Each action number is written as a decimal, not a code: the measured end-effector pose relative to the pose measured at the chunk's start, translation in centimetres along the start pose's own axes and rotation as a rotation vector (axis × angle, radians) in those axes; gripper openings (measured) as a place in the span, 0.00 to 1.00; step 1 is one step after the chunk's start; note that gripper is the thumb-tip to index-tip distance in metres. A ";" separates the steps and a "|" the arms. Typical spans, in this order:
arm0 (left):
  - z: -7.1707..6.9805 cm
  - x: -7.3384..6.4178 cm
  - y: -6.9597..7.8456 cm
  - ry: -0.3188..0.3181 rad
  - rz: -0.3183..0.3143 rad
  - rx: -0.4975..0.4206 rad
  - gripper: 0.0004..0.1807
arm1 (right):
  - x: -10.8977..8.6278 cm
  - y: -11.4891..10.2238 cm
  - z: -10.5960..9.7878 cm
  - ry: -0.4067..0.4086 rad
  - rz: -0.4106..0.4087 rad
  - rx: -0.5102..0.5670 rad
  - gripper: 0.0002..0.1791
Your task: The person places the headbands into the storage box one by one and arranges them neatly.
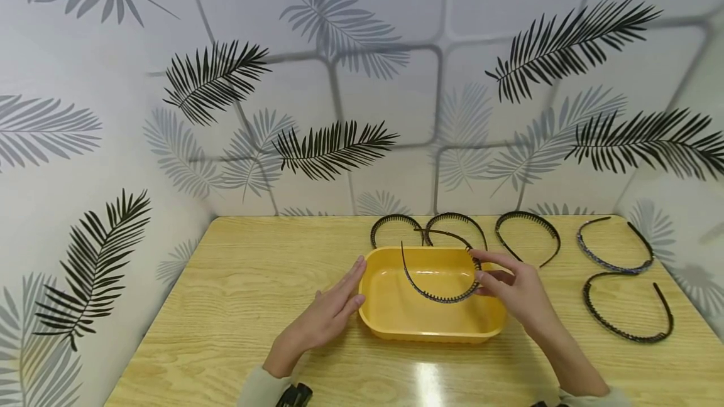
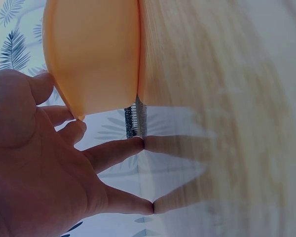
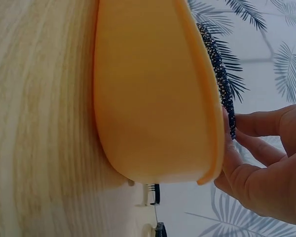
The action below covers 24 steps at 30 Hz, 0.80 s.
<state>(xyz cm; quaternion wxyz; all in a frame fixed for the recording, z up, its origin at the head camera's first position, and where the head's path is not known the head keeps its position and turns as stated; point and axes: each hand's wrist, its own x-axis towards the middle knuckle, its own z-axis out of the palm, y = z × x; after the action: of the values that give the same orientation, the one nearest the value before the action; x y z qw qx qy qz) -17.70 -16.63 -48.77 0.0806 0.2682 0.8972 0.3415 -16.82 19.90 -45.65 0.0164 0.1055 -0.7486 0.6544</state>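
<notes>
Left hand, one: mine, fingers straight and spread, set against the left end of the basin and gripping nothing; in the left wrist view, two of its fingertips met the table.

Right hand, one: mine, thumb and fingers closed in a pinch on the side of the toothed headband.

Toothed headband, one: dark, glittering along its outer face, held over the basin near the right end, standing above the rim.

Basin, one: yellow, oblong, with rounded corners, upright on the wood-grain table between my hands.

Further headbands, dark, five: two side by side behind the basin, a left one and a middle one; a third beyond my right hand; two at the table's right, a bluish one farther off and a nearer one.

Wall, leaf-patterned, behind.
</notes>
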 end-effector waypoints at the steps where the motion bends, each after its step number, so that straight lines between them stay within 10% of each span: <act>1: 0.0 0.0 0.0 0.001 -0.001 0.002 0.35 | 0.0 0.1 0.2 -0.005 0.000 0.000 0.23; 24: 0.2 0.1 -0.1 0.012 -0.009 0.012 0.34 | 0.3 0.7 2.4 -0.060 0.040 -0.111 0.21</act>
<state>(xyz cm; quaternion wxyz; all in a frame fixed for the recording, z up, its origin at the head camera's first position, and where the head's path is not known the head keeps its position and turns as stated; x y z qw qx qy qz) -17.72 -16.51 -48.99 0.0753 0.2626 0.9009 0.3374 -16.95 17.60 -46.67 -0.0133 0.1089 -0.7859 0.6086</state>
